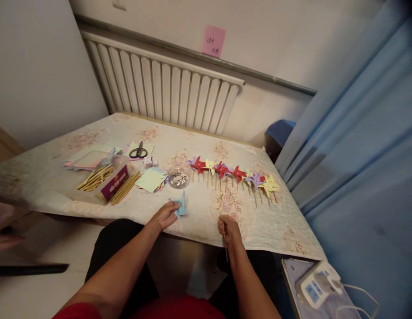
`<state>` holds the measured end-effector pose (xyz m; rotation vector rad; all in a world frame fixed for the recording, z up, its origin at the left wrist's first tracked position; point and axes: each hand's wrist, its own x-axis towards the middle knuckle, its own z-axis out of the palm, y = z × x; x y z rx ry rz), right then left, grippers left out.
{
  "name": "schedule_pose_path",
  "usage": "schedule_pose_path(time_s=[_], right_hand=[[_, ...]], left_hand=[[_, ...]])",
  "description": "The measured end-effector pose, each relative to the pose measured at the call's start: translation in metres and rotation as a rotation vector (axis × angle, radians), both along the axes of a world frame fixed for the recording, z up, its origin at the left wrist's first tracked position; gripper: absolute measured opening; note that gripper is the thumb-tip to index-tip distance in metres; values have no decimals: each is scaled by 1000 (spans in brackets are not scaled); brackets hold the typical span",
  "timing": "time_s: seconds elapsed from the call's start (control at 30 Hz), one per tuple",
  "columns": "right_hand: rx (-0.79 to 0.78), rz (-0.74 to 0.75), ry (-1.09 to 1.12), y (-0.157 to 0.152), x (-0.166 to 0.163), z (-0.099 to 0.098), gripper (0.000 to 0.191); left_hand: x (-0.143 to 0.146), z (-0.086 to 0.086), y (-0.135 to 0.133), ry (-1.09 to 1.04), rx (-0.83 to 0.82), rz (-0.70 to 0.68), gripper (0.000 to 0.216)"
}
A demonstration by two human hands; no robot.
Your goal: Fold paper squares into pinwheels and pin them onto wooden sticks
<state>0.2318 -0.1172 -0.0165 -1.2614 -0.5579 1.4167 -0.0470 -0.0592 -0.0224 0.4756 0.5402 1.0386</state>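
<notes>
My left hand point(166, 214) is closed on a light blue paper pinwheel point(181, 207) with folded points, just above the near edge of the table. In my right hand point(231, 228) is a thin wooden stick point(225, 248), gripped near its upper end and hanging down past the table edge. Beyond my hands lies a row of finished-looking pinwheels on sticks, among them a red pinwheel point(239, 173) and a yellow pinwheel point(270, 184). A round clear dish point(178, 177) of small shiny pins sits behind the blue pinwheel. Left of it are cut paper squares point(150, 180).
At the left, wooden sticks point(125, 188) lie beside a clear box point(93, 196) with a purple label. Black-handled scissors point(138, 151) rest on paper sheets behind. A radiator point(166, 84) lines the wall; a blue curtain point(361, 146) hangs right. A white device point(318, 285) stands lower right.
</notes>
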Motion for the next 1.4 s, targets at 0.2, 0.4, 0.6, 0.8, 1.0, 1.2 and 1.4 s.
schedule_pose_path(time_s=[0.2, 0.4, 0.6, 0.8, 1.0, 1.2, 1.4], right_hand=[[-34, 25, -54, 3, -2, 0, 29], [-32, 51, -41, 2, -1, 2, 29], [-43, 54, -45, 2, -1, 2, 30], [-52, 45, -88, 5, -3, 1, 24], [-57, 66, -93, 5, -3, 3, 23], [-69, 61, -99, 5, -3, 3, 21], [-72, 54, -120, 5, -4, 2, 20]], left_hand=[[0, -4, 1, 15, -11, 4, 17], [-1, -5, 1, -6, -6, -5, 22], [-1, -4, 2, 7, 6, -17, 23], [-2, -7, 3, 5, 20, -25, 25], [-1, -6, 3, -21, 26, -32, 28], [-1, -5, 2, -11, 14, -26, 28], [-2, -6, 2, -10, 35, -38, 24]])
